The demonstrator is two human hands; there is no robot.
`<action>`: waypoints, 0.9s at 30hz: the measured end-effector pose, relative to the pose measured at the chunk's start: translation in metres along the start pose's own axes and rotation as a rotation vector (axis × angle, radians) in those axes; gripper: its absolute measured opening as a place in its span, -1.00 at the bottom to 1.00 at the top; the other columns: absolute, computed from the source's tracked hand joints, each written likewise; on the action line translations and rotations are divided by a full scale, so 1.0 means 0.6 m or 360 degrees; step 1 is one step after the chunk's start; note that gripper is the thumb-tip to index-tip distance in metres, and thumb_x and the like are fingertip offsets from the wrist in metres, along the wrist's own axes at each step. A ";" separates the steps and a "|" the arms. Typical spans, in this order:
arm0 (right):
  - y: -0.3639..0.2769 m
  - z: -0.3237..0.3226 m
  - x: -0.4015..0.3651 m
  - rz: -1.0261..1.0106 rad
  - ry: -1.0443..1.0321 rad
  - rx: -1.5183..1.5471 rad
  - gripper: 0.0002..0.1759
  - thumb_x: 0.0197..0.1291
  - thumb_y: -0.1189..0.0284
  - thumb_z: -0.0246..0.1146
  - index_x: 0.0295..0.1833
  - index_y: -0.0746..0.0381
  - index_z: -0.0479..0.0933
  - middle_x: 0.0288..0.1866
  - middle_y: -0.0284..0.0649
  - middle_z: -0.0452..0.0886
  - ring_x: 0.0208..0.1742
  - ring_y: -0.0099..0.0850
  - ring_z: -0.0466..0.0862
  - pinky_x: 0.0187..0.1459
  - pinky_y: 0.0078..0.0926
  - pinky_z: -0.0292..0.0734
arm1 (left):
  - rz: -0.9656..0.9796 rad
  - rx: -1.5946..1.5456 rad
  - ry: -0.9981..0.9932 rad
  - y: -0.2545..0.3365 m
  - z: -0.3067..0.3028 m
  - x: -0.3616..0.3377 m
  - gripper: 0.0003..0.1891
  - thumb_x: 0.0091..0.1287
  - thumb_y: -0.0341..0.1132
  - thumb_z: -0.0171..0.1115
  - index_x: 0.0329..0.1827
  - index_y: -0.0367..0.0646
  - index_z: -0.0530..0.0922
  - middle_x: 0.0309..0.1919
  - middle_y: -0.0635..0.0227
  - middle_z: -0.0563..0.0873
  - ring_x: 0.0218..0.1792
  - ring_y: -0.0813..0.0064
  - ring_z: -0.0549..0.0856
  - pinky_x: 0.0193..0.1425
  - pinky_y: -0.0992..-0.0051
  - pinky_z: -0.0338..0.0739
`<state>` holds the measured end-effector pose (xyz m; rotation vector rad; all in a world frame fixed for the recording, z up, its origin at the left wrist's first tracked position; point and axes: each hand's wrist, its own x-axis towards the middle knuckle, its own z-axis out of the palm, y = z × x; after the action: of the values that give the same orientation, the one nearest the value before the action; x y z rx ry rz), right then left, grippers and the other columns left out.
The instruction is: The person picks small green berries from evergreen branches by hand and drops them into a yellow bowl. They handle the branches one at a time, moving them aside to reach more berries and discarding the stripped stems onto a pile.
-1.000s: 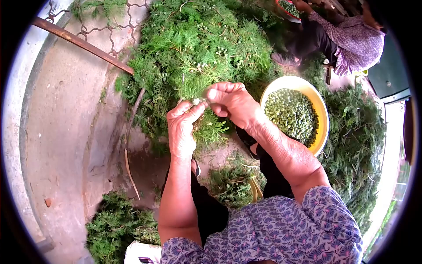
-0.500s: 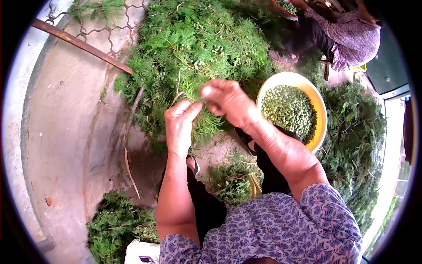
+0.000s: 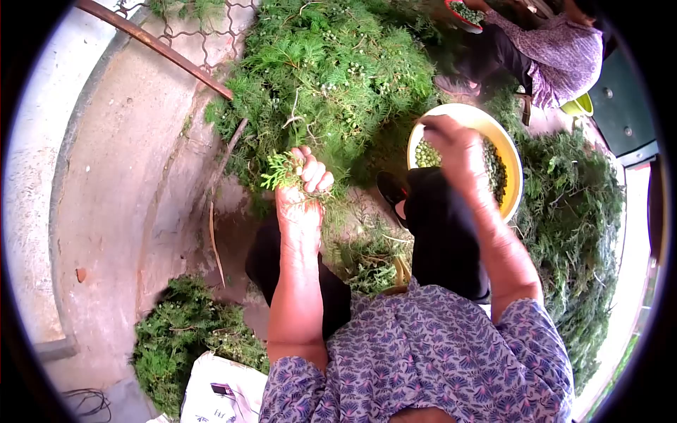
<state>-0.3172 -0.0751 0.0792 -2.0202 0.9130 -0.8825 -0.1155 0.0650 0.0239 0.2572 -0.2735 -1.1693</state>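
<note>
My left hand point(image 3: 305, 185) is closed around a green conifer sprig point(image 3: 281, 169), whose flat leaves stick out beside the fingers. It is raised in front of a big heap of cut conifer branches point(image 3: 338, 63). My right hand point(image 3: 462, 156) hovers over a yellow basin point(image 3: 513, 155) that holds many small round green cones point(image 3: 426, 154). Motion smears its fingers, so whether they hold anything cannot be made out. The hand and forearm hide part of the cones.
Another person point(image 3: 557, 60) sits at the upper right, near a red-rimmed bowl point(image 3: 465, 13) of green cones. More branches point(image 3: 564, 225) lie along the right, with a smaller pile point(image 3: 190, 338) at the lower left. A wooden bar point(image 3: 155, 46) crosses the upper left.
My right hand has moved right, away from my left hand, to above the yellow basin. My left hand has turned, and its sprig now shows on the left side.
</note>
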 end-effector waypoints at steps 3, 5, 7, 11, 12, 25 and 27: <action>-0.075 0.070 -0.039 -0.0705 -0.0232 0.0304 -0.72 -0.07 0.54 0.31 -0.18 0.34 0.52 -0.30 -0.13 0.56 -0.25 -0.28 0.60 -0.21 -0.44 0.51 | 0.0023 0.0288 0.0286 -0.032 0.044 -0.033 -0.84 0.31 -0.23 0.06 -0.26 -0.13 0.43 -0.62 0.59 0.35 -0.65 0.72 0.26 -0.50 0.67 0.14; -0.107 0.109 -0.066 -0.0660 -0.0247 0.0418 -0.75 -0.05 0.57 0.29 -0.19 0.35 0.51 -0.33 -0.14 0.52 -0.34 -0.35 0.62 -0.29 -0.48 0.53 | 0.0214 0.0721 0.0886 -0.056 0.078 -0.053 -0.85 0.31 -0.21 0.04 -0.28 -0.08 0.45 -0.61 0.63 0.37 -0.64 0.74 0.27 -0.49 0.69 0.15; -0.103 0.123 -0.086 -0.0359 -0.0445 0.0797 -0.80 0.02 0.60 0.25 -0.18 0.36 0.51 -0.34 -0.16 0.50 -0.47 -0.46 0.62 -0.42 -0.56 0.55 | 0.0063 0.0652 0.0807 -0.058 0.095 -0.073 -0.84 0.31 -0.16 0.01 -0.30 -0.01 0.48 -0.65 0.69 0.36 -0.65 0.78 0.27 -0.55 0.69 0.14; -0.118 0.077 -0.106 0.0499 -0.0733 0.1568 -0.91 0.22 0.59 0.07 -0.22 0.40 0.45 -0.49 -0.26 0.50 -0.44 -0.46 0.64 -0.47 -0.63 0.62 | -0.0148 0.0417 0.0358 -0.060 0.092 -0.098 -0.83 0.30 -0.20 0.10 -0.35 -0.09 0.45 -0.75 0.63 0.29 -0.76 0.76 0.20 -0.68 0.69 0.05; -0.112 0.069 -0.113 0.0491 -0.0688 0.1710 -0.88 0.24 0.51 0.07 -0.22 0.37 0.44 -0.56 -0.28 0.52 -0.47 -0.51 0.60 -0.50 -0.64 0.56 | -0.0143 0.0442 0.0319 -0.064 0.098 -0.102 -0.83 0.29 -0.21 0.11 -0.34 -0.11 0.44 -0.74 0.62 0.28 -0.76 0.75 0.21 -0.67 0.68 0.07; -0.060 -0.056 -0.187 -0.0315 -0.0212 0.0170 -0.61 -0.04 0.43 0.35 -0.06 0.28 0.47 -0.36 -0.16 0.60 -0.30 -0.43 0.61 -0.25 -0.51 0.53 | 0.0348 -0.0150 0.0214 -0.062 0.086 -0.113 -0.89 0.26 -0.43 -0.03 -0.18 -0.19 0.36 -0.65 0.58 0.21 -0.64 0.70 0.19 -0.48 0.67 0.17; -0.082 -0.002 -0.218 -0.0039 -0.0484 0.0650 -0.66 0.06 0.41 0.29 -0.06 0.31 0.44 -0.45 -0.22 0.59 -0.37 -0.49 0.60 -0.34 -0.59 0.52 | 0.0378 -0.0108 0.0229 -0.058 0.084 -0.108 -0.89 0.27 -0.41 -0.02 -0.18 -0.18 0.36 -0.66 0.58 0.20 -0.65 0.70 0.18 -0.49 0.67 0.15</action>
<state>-0.3702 0.0544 0.0839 -1.7479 0.4934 -0.6835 -0.1867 0.1094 0.0546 0.2412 -0.1335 -0.9190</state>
